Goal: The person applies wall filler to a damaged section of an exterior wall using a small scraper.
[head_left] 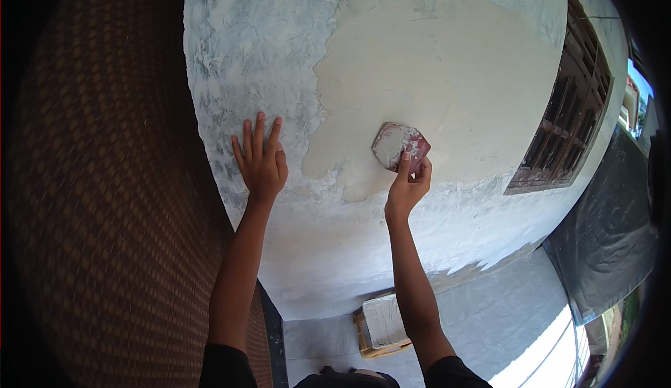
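My left hand (262, 161) lies flat against the wall (447, 74), fingers spread, on a patchy blue-grey and white area. In my right hand (410, 185) is a reddish-brown putty spreader (418, 147), pinched at its lower right edge between thumb and fingers. White paste covers much of its face. The spreader is at the wall, over a smooth cream-coloured coat with a ragged left border; whether its edge touches the surface I cannot tell.
A brown woven panel (105, 178) stands along the left. To the right is a barred wooden window (570, 108), with a dark sheet (601, 220) hanging beyond it. Below, a box with a whitish top (383, 321) sits on the grey floor covering (475, 318).
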Available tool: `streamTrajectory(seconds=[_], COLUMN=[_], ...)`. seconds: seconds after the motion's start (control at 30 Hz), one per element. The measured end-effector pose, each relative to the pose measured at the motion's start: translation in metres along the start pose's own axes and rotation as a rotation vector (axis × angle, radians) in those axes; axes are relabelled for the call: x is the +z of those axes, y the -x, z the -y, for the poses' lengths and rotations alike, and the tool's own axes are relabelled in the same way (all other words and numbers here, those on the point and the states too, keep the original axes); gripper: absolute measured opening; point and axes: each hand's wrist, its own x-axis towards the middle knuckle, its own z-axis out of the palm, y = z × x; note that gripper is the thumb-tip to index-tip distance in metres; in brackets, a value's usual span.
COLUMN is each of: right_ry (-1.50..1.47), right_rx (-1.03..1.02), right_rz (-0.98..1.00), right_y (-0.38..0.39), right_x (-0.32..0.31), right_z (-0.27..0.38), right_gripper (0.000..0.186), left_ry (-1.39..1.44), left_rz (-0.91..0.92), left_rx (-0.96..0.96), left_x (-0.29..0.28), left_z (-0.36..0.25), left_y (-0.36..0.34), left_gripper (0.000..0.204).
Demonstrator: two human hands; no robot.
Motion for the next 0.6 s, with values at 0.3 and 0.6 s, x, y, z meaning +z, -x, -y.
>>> streamTrajectory(seconds=[0.3,0.6], right_ry=[0.268,-0.019], right_rx=[-0.143,0.012], right_rz=[0.395,0.229], right_y=[0.032,0.033], right_x=[0.021,0.000], right_z=[-0.022,-0.013], right_gripper=[0.028,0.024], left_ry=[-0.009,-0.012], left_rz=[0.012,0.004], left_rx=[-0.004,-0.014], left_x=[-0.001,0.000], left_z=[0.002,-0.002], left_y=[0.000,0.000], left_gripper=[0.046,0.046])
